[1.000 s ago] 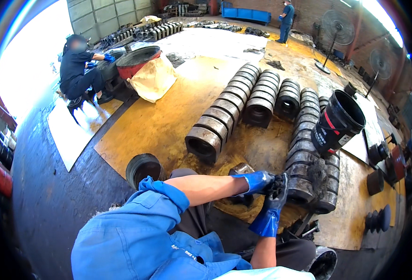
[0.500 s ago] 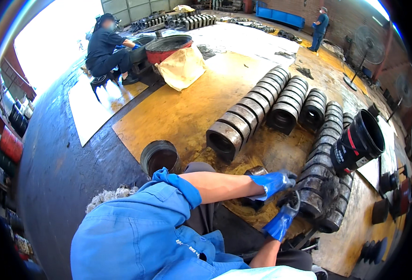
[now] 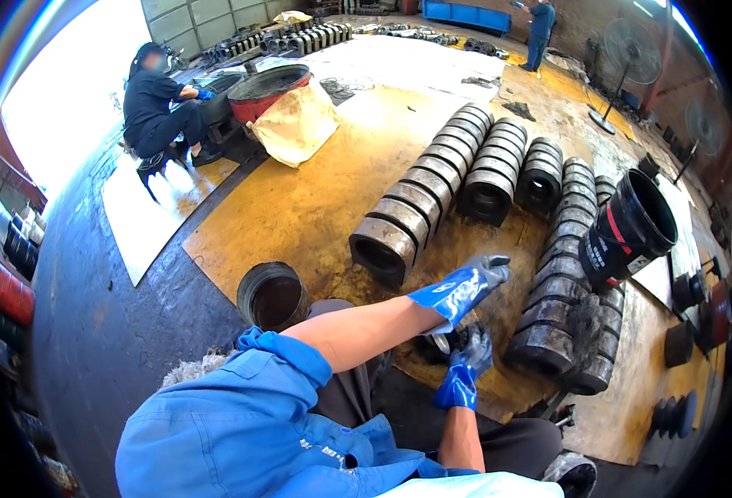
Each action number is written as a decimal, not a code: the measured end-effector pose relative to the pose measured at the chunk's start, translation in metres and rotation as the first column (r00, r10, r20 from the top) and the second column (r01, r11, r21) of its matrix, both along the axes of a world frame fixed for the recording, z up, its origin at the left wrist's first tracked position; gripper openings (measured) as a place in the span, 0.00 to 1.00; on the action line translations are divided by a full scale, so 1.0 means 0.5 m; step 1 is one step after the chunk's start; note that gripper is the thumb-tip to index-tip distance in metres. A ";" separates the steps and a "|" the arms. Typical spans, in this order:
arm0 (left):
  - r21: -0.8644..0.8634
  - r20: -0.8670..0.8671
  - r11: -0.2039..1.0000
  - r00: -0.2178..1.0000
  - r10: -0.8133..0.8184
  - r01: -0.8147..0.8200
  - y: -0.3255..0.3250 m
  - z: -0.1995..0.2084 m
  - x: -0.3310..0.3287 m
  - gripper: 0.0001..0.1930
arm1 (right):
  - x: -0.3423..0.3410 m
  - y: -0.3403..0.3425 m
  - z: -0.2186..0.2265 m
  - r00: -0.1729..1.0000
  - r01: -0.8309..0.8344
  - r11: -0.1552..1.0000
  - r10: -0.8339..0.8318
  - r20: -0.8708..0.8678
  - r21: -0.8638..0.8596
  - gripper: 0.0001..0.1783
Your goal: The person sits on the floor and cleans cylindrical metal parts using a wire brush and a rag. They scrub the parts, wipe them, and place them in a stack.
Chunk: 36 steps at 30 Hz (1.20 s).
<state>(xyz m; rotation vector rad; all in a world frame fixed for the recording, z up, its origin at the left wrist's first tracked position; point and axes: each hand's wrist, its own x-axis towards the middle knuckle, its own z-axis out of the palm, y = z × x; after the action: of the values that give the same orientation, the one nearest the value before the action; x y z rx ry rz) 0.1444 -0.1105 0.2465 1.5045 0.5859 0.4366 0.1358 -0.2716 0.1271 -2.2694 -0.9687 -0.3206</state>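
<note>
My left hand (image 3: 475, 282), in a blue and grey glove, reaches out above the floor sheet with its fingers extended and nothing visible in them. Below it, my right hand (image 3: 470, 358), gloved the same, is closed beside a dark, shiny metal piece (image 3: 434, 346) low in front of my knees. What its fingers hold is hidden. To the right of my hands lies a row of greasy ring-like metal blocks (image 3: 544, 344). Another row of bored metal blocks (image 3: 386, 236) lies ahead of my left hand.
A round open tin (image 3: 273, 296) with dark contents stands left of my knees. A black bucket (image 3: 629, 228) leans on the blocks at right, near a dark, shaggy clump (image 3: 584, 328). A seated co-worker (image 3: 162, 112) is beside a red tub (image 3: 270, 93); another person (image 3: 538, 35) stands far off.
Both hands have moved left, away from the near end of the right-hand block row. My left hand has risen over the floor sheet; my right hand has come beside the metal piece.
</note>
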 end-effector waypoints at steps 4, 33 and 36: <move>-0.098 -0.005 0.995 0.999 -0.037 0.036 0.009 0.024 -0.018 0.29 | 0.018 -0.004 -0.066 0.998 0.062 0.998 -0.062 -0.012 -0.013 0.17; 0.480 -0.477 0.870 0.799 0.366 -0.112 0.002 -0.247 -0.003 0.21 | 0.029 0.030 -0.136 0.995 -0.004 0.988 -0.012 0.104 0.152 0.21; 0.591 -0.456 0.787 0.731 0.507 -0.177 -0.002 -0.346 0.033 0.18 | 0.040 0.034 -0.170 0.989 0.071 0.985 -0.090 0.118 0.158 0.23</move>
<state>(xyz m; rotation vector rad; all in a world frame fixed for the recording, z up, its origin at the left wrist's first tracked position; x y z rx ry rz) 0.1608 -0.1113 0.0736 2.0763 1.3730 0.4279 0.1560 -0.2544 0.0421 -2.1715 -0.8837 -0.5596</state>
